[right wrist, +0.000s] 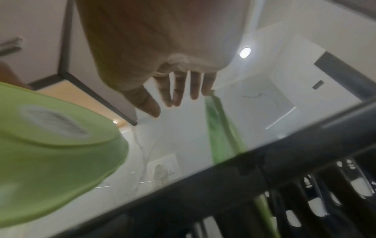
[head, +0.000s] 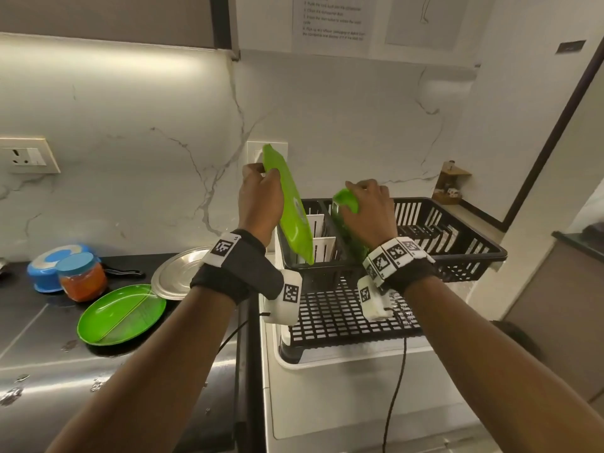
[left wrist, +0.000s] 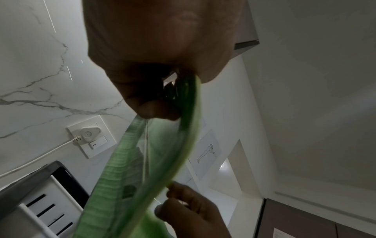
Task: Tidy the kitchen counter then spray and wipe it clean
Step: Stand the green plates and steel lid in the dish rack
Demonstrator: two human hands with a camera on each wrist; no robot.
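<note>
My left hand (head: 261, 174) grips a green plate (head: 292, 210) by its upper rim and holds it upright, its lower edge down inside the left end of the black dish rack (head: 457, 253). The left wrist view shows fingers and thumb pinching that rim (left wrist: 183, 96). A second green plate (head: 346, 199) stands on edge in the rack just to the right. My right hand (head: 366, 194) rests on its top edge with straight fingers (right wrist: 179, 90); the little finger touches the plate (right wrist: 221, 132). The held plate's underside (right wrist: 50, 145) fills the right wrist view's left side.
On the dark counter at left lie a third green divided plate (head: 121, 313), a steel plate (head: 178, 273), a blue-lidded jar of orange stuff (head: 81, 276) and a blue container (head: 49, 266). A white tray (head: 327, 359) sits under the rack. A wall socket with plug (left wrist: 89, 133) is behind.
</note>
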